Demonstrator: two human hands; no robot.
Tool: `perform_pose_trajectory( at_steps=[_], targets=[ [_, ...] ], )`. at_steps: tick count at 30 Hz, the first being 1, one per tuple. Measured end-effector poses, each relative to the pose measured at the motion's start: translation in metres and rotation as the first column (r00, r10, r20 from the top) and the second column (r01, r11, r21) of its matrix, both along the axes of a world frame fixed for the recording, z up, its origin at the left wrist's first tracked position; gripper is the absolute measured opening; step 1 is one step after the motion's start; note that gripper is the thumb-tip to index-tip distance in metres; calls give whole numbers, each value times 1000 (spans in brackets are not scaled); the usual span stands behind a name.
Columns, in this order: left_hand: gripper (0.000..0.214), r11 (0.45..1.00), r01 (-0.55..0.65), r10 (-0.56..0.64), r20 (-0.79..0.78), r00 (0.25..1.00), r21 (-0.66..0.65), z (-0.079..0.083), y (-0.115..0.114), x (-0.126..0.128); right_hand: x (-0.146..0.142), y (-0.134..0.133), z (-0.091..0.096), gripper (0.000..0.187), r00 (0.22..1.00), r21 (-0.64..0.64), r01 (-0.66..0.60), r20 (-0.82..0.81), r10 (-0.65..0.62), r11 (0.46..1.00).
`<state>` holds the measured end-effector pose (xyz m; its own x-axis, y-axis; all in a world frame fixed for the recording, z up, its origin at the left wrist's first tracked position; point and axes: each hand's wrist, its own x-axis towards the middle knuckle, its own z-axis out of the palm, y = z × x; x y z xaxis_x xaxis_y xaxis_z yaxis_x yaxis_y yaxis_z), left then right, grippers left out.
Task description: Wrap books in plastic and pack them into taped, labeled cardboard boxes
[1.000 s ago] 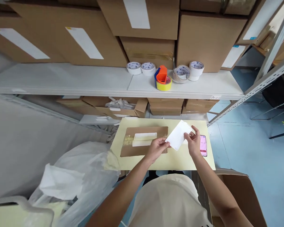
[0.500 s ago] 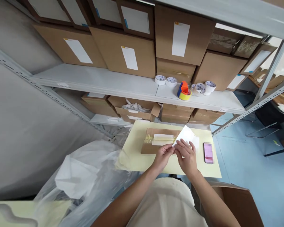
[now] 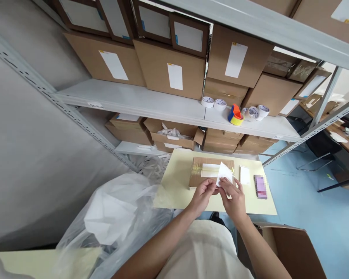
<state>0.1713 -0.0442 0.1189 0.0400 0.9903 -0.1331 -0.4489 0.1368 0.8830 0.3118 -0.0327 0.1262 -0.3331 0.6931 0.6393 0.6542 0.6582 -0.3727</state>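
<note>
My left hand (image 3: 204,193) and my right hand (image 3: 233,194) meet over the near edge of a small pale-yellow table (image 3: 177,186). Both pinch a white paper sheet (image 3: 224,173), which stands tilted above a flat brown cardboard parcel (image 3: 199,179). The parcel carries a white label (image 3: 211,167) and clear tape. A second white slip (image 3: 244,175) lies flat on the table to the right of the parcel. Beyond it rests a phone (image 3: 260,186) with a pink screen.
Tape rolls (image 3: 221,104) and an orange-blue dispenser (image 3: 235,115) sit on a white shelf (image 3: 151,106) under labelled cartons (image 3: 168,71). A clear plastic bag (image 3: 116,217) bulges at my left. An open cardboard box (image 3: 291,248) stands at my right on the blue floor.
My head has tilted up and back, so the table looks smaller and farther. My hands have come together on the paper, now held lower over the parcel's right end.
</note>
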Motion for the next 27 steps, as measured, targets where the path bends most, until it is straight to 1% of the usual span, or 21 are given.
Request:
perform_pose_trajectory(
  at_steps=[3, 5, 9, 11, 14, 16, 18, 20, 24, 27],
  targets=[
    [43, 995, 20, -6, -132, 991, 102, 2, -1, -8, -6, -4, 1, 19, 1000, 0, -21, -5, 21, 1000],
    [40, 983, 38, -4, -191, 982, 180, 3, -2, -11, -8, -7, 2, 20, 1000, -18, -28, -6, 27, 999],
    [33, 962, 48, 30, -277, 960, 269, 4, -5, -14, -10, -11, 6, 19, 998, -103, -58, -28, 56, 993],
    [31, 947, 52, 64, -343, 937, 318, 4, -8, -14, -9, -12, 10, 18, 995, -153, -89, -63, 80, 984],
    [29, 912, 83, 117, -449, 886, 401, 4, -11, -15, -6, -10, 18, 15, 985, -267, -140, -138, 106, 953],
    [29, 892, 108, 137, -493, 859, 438, 3, -13, -16, -4, -7, 22, 15, 974, -367, -190, -186, 128, 911],
    [29, 883, 121, 144, -507, 850, 453, 2, -15, -17, -2, -2, 23, 15, 962, -442, -246, -220, 162, 863],
    [27, 882, 118, 153, -513, 845, 457, -1, -16, -17, 0, 1, 23, 17, 953, -475, -285, -236, 191, 833],
    [25, 895, 94, 167, -523, 836, 436, -5, -15, -12, 6, 8, 18, 13, 946, -486, -315, -228, 229, 815],
    [26, 905, 123, 139, -555, 820, 408, -3, -11, -5, 15, 16, 17, 14, 940, -503, -337, -233, 251, 795]
  ],
)
